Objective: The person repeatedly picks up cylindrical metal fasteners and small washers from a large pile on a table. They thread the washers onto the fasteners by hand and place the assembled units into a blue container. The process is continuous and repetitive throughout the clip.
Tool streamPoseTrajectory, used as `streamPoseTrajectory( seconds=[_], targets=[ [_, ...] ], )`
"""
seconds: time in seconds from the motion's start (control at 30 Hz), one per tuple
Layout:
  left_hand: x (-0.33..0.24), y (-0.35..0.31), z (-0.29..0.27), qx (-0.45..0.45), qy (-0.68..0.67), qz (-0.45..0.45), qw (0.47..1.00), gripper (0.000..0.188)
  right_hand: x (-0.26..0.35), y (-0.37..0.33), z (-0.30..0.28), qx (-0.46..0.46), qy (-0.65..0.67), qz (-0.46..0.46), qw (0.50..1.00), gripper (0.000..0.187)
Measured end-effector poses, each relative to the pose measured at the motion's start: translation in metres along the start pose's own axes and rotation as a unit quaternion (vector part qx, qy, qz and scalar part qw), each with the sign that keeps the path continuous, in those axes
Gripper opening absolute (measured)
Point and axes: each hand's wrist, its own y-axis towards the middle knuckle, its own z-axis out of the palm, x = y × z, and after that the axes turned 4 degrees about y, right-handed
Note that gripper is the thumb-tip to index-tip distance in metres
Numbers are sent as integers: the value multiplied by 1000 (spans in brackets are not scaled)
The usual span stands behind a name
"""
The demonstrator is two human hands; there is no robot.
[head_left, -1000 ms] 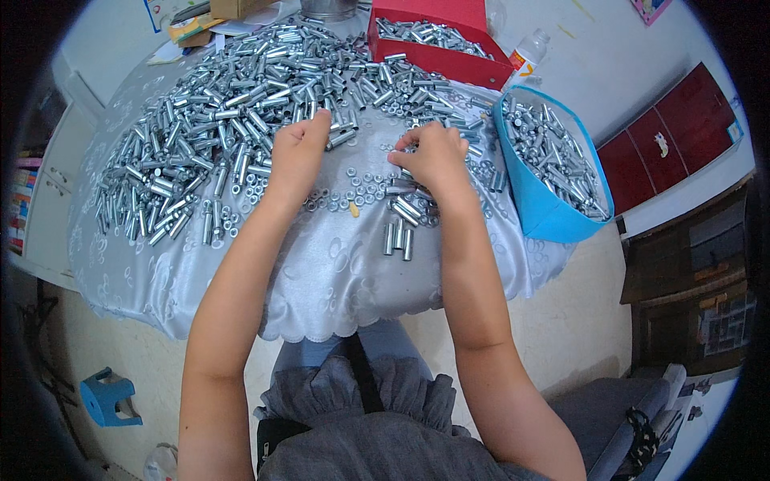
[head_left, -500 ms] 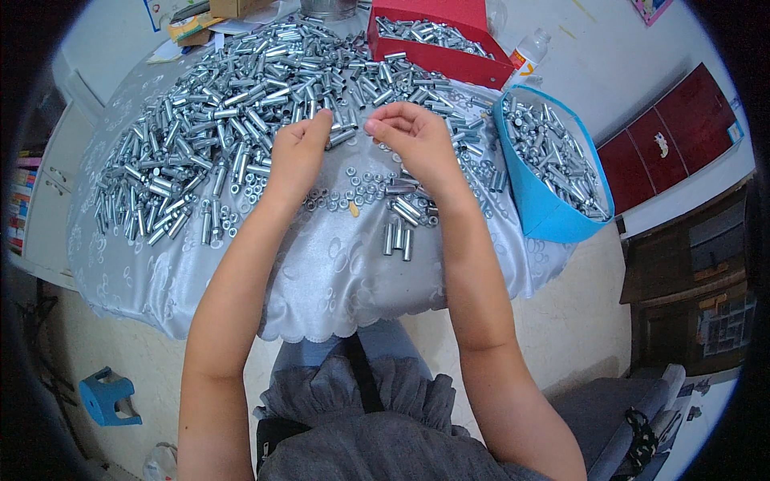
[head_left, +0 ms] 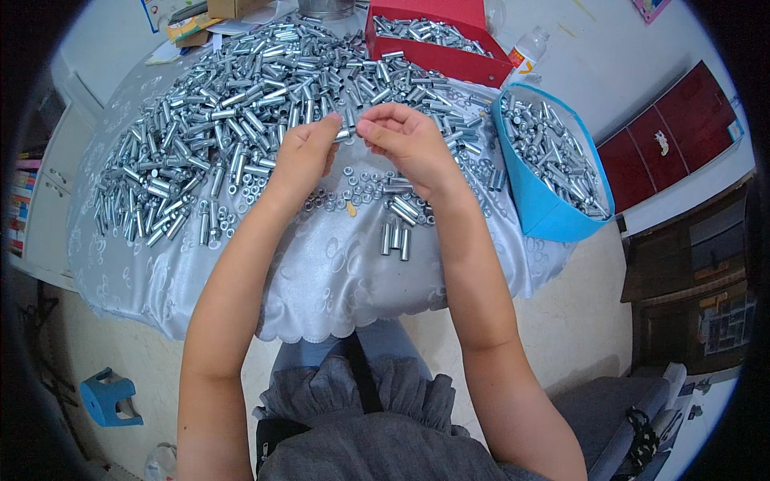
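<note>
In front of me my left hand (head_left: 306,154) is closed, thumb and fingers pinching a short silvery metal sleeve (head_left: 345,135) that juts out to the right. Against its outer end are the pinched fingertips of my right hand (head_left: 411,146); whatever they hold is too small to make out. Beyond both hands spreads a big heap of similar metal sleeves and bolts (head_left: 233,112). Small loose nuts (head_left: 362,189) lie on the cloth nearer to me, between my forearms. Beside my right wrist several sleeves (head_left: 395,239) are grouped together.
A blue fabric bin (head_left: 533,207) full of metal pieces stands at the right table edge. Behind it are a red box (head_left: 489,70) of more pieces and a plastic bottle (head_left: 529,50). A silvery tablecloth (head_left: 321,297) hangs over the front edge. A blue stool (head_left: 111,397) stands on the floor.
My hands have come together: the right fingertips moved left to the sleeve's end, and the left hand shifted slightly right. The heap looks the same.
</note>
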Motion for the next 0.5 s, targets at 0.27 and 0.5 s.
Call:
streamPoseTrajectory(
  seconds=[0.27, 0.5],
  targets=[
    [-1, 0, -2, 2, -26, -46, 999, 37, 0, -3, 8, -12, -75, -85, 993, 15],
    [-5, -1, 2, -15, -41, -71, 997, 40, -3, -4, 10, -35, -148, -136, 979, 20]
  ],
)
